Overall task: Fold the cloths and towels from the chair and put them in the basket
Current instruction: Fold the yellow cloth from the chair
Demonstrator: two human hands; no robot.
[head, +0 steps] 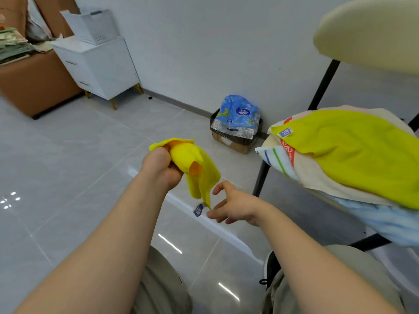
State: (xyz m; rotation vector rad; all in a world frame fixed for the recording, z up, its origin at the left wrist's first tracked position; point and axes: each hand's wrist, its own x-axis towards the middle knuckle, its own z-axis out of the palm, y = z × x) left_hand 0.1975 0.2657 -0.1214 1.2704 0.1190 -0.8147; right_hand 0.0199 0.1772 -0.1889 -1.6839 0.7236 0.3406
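Head: left hand (162, 168) grips yellow cloth (201, 173); right hand (235, 207) beside corner.

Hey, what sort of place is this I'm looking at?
Most likely a room in a home: a white drawer cabinet stands against the wall, a brown upholstered seat beside it, and a chair is piled with towels.

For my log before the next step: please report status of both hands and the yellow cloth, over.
Left hand grips yellow cloth, bunched, hanging. Right hand open beside its lower corner. More cloths piled on chair. Nothing in the way.
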